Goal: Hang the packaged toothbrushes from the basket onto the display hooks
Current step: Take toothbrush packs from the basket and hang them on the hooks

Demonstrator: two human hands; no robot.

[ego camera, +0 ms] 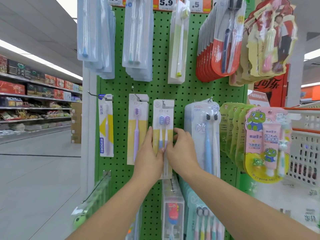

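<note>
A white-and-yellow twin toothbrush pack (163,116) with blue and purple brush heads hangs on a metal hook (163,102) in the middle row of the green pegboard (180,90). My left hand (149,156) grips the pack's left edge near its lower half. My right hand (181,149) pinches its right edge at about the same height. The lower part of the pack is hidden behind my hands. The white plastic basket (304,153) with an orange rim stands at the right edge; its contents are not visible.
A single purple brush pack (137,129) hangs just left, a large blue-and-white pack (202,135) just right. A bare hook (97,189) sticks out at the lower left. Kids' toothpaste sets (267,144) hang far right. A store aisle with shelves (34,101) lies to the left.
</note>
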